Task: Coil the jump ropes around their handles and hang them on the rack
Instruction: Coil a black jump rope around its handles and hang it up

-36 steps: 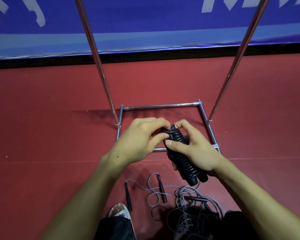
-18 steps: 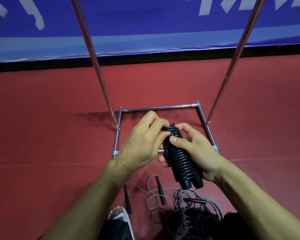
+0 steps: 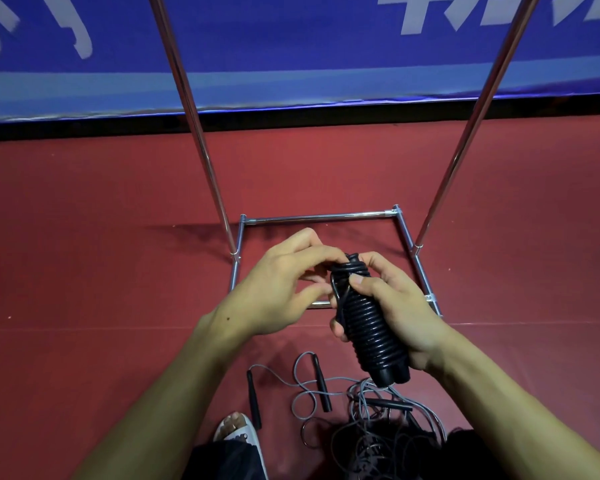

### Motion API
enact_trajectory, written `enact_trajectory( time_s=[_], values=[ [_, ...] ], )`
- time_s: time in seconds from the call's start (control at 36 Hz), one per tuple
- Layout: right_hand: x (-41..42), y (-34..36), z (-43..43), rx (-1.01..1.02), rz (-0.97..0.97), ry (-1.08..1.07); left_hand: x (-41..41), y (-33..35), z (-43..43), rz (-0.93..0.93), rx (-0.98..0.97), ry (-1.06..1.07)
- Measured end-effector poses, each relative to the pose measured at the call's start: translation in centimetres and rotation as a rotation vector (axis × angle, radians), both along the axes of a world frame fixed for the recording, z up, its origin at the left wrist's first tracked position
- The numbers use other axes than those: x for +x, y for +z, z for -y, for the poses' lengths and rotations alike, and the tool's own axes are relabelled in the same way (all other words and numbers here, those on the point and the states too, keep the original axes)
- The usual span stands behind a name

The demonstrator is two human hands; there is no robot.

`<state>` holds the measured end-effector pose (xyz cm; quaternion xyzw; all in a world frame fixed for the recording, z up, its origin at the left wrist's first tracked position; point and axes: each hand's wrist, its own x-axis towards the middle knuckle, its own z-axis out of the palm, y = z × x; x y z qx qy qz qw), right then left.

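A black jump rope (image 3: pixel 368 327) is wound in tight coils around its two handles, whose butt ends point down toward me. My right hand (image 3: pixel 395 303) grips this bundle, thumb pressed on the upper coils. My left hand (image 3: pixel 284 285) pinches the loose rope end at the top of the bundle, where a short loop stands off the coils. Behind my hands stands the chrome rack (image 3: pixel 319 218), with its floor frame and two slanted uprights rising out of view.
A tangle of grey jump ropes (image 3: pixel 371 420) with thin black handles (image 3: pixel 253 398) lies on the red floor just below my hands. My sandalled foot (image 3: pixel 238 427) is beside them. A blue banner wall (image 3: pixel 291 46) runs along the back.
My left hand's fingers have shifted at the top of the bundle, and a small loop of rope now stands off the coils there. The bundle has turned slightly more upright.
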<state>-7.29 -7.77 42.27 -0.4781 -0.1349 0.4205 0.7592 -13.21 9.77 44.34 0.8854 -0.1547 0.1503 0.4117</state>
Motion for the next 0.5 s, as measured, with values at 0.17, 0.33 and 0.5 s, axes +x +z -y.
enact_trajectory(
  time_s=[0.17,0.33,0.5],
  values=[
    [0.16,0.28,0.34,0.010,-0.016,0.053,0.37,0.05,-0.33,0.104,0.105,0.015],
    [0.38,0.45,0.71,-0.019,0.078,0.112,0.16,-0.13,-0.39,0.159,0.103,0.033],
    [0.32,0.49,0.85,-0.036,0.146,0.085,0.25,-0.04,-0.11,0.187,0.131,0.074]
  ],
)
